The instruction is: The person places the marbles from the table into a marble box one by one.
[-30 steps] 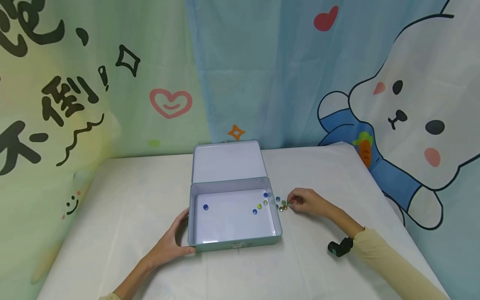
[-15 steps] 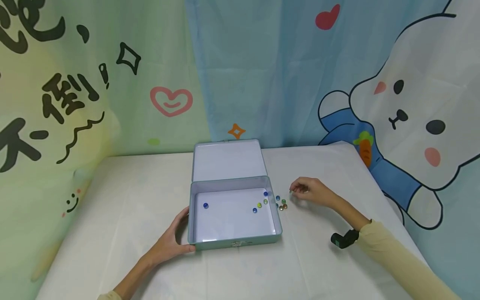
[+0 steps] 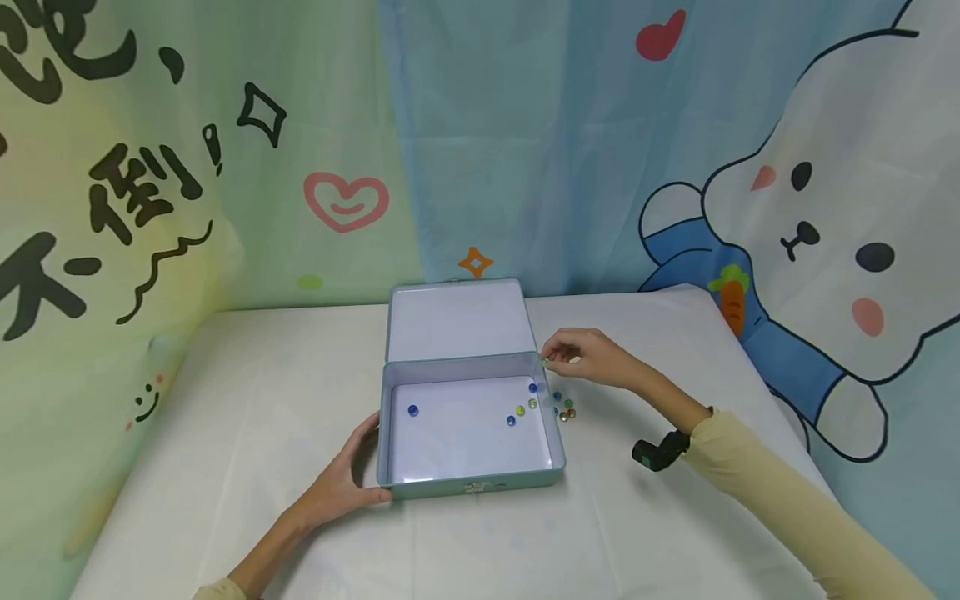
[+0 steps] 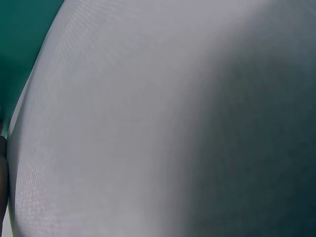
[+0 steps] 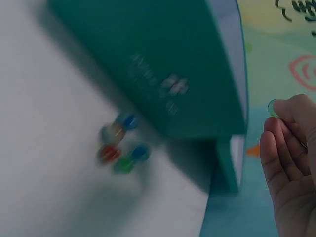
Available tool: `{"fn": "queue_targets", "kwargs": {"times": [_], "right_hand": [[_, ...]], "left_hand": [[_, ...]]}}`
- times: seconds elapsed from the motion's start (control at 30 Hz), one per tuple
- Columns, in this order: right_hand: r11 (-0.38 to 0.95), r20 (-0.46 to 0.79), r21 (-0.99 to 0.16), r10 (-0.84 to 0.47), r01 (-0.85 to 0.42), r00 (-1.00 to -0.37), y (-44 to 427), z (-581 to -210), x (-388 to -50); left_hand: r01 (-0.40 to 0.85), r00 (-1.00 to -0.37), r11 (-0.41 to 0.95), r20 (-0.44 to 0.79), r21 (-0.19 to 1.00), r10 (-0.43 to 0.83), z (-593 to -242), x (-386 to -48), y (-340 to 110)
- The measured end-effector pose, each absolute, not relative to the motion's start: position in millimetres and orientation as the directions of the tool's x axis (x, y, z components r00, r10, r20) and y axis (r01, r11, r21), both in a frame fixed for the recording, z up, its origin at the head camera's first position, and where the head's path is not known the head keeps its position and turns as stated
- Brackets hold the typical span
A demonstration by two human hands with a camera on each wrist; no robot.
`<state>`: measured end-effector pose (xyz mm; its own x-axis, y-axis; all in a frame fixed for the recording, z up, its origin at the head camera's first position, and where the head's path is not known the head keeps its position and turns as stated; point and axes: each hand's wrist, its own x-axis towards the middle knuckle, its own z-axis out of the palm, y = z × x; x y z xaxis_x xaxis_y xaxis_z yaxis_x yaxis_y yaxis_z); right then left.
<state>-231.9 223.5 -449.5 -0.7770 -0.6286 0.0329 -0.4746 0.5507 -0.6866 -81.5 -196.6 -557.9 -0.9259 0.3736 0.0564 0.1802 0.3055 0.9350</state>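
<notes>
Where fingers (image 5: 292, 112) pinch — a green marble (image 5: 271, 108) protrudes.

Left forearm (image 3: 272, 546) slanted forward and inward from the bottom of the head view. Left hand (image 3: 337, 487) spread wide: thumb (image 3: 374, 497) pointed rightward, fingers (image 3: 364, 430) extended forward. Right forearm (image 3: 671, 406) crossed leftward from the lower right. Right hand (image 3: 594, 357) hung aloft, well forward of the left, thumb (image 5: 291, 107) set in a pinch, lower fingers (image 5: 270, 150) bent.
</notes>
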Motion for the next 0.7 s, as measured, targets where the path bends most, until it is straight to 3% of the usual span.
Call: {"fn": "queue_targets", "kwargs": {"times": [0.37, 0.7], "right_hand": [[0.412, 0.063, -0.7, -0.779, -0.584, -0.624, 150.8, -438.6, -240.7], [0.343, 0.009, -0.671, -0.883, -0.657, -0.47, 84.0, -451.4, -244.6]], "left_hand": [[0.206, -0.921, 0.295, 0.083, 0.933, 0.38, -560.1, -82.3, -196.6], [0.191, -0.927, 0.314, 0.065, 0.93, 0.37, -557.2, -80.5, -196.0]]}}
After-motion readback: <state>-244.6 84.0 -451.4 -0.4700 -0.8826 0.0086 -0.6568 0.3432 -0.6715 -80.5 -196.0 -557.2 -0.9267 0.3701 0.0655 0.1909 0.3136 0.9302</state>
